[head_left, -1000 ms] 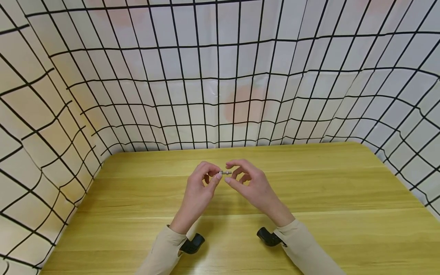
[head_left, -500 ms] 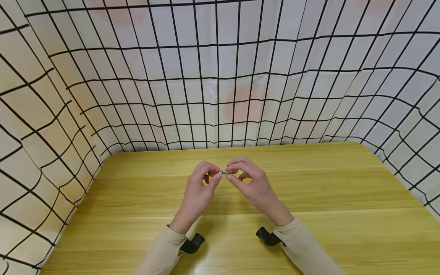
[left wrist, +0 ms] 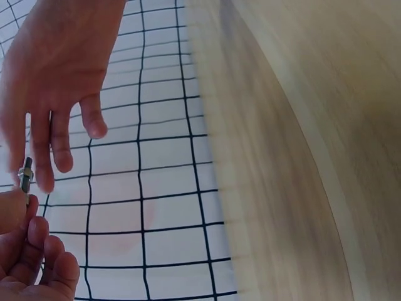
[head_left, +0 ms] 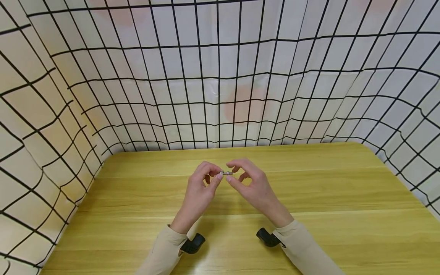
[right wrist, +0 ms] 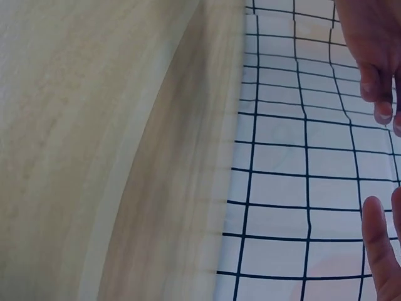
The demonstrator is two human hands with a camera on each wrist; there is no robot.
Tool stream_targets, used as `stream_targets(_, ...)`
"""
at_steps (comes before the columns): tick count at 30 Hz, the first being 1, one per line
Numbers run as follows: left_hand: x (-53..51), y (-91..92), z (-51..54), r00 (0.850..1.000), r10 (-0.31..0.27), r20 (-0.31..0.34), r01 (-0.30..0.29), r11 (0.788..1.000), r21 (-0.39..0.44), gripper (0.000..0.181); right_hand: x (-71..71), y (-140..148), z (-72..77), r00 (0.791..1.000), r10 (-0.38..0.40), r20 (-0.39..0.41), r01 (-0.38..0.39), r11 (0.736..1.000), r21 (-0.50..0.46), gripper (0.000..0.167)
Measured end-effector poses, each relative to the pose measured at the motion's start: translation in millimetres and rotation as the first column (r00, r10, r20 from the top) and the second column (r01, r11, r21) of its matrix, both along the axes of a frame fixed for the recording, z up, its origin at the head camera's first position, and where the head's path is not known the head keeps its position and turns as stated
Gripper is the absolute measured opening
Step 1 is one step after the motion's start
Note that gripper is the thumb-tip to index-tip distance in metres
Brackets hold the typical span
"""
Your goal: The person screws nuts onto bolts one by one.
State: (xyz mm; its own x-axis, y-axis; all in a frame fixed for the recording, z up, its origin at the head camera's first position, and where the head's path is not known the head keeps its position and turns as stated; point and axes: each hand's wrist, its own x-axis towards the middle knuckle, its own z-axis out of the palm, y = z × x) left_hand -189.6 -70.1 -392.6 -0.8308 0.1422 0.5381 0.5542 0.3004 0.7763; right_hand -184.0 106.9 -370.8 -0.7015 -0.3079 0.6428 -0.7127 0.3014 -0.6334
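A small metal bolt point(head_left: 224, 173) lies sideways between the two hands, held above the table. Thumb and index finger of my left hand point(head_left: 202, 181) pinch its left end. A nut point(left wrist: 26, 173) sits partway along the shank in the left wrist view. Around the bolt's free end, my right hand point(head_left: 252, 184) holds its thumb and index finger apart, with a gap on both sides of the nut. Only some fingers of the right hand point(right wrist: 381, 251) show at the right wrist view's edge, and the bolt is out of that frame.
A wooden table point(head_left: 137, 198) with yellowish grain lies under the hands. Behind it and along both sides rises a white cloth wall point(head_left: 192, 91) with a black grid. Black wrist devices point(head_left: 193, 243) sit at both cuffs.
Half a second ago the right thumb and index finger closed on the nut; now they are spread apart again, as one second ago. The left hand keeps its pinch almost unmoved.
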Motion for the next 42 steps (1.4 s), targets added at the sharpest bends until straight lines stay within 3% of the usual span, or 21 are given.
stream_targets(3,-0.6,-0.8,0.2,1.000,0.002,-0.007,-0.002,1.000,0.006,0.007,-2.8,1,-2.3,0.999,0.020,-0.027,-0.020,1.000,-0.001,0.033)
stream_targets(10,-0.7,-1.5,0.8,1.000,0.011,-0.002,-0.011,1.000,0.000,0.007,-22.5,7,-28.1,0.998,0.052,-0.044,-0.052,0.999,-0.007,0.026)
stream_targets(23,-0.6,-1.8,0.3,1.000,0.006,0.007,-0.006,1.000,-0.006,0.009,-2.0,-1,-1.4,0.999,0.029,-0.037,-0.029,1.000,0.002,0.022)
stream_targets(31,0.6,-1.2,-0.2,1.000,-0.014,0.007,0.014,1.000,-0.008,0.007,0.6,-3,-1.6,1.000,0.004,0.006,-0.004,1.000,0.021,0.008)
stream_targets(35,1.0,-0.7,0.6,1.000,-0.012,0.001,0.012,1.000,-0.014,0.009,1.0,-3,-1.8,1.000,-0.013,0.024,0.012,1.000,0.022,0.008)
stream_targets(42,-0.6,-0.9,0.8,1.000,-0.005,-0.020,0.005,1.000,-0.009,0.006,-5.7,0,-14.1,0.990,-0.025,0.137,0.024,1.000,0.012,0.017)
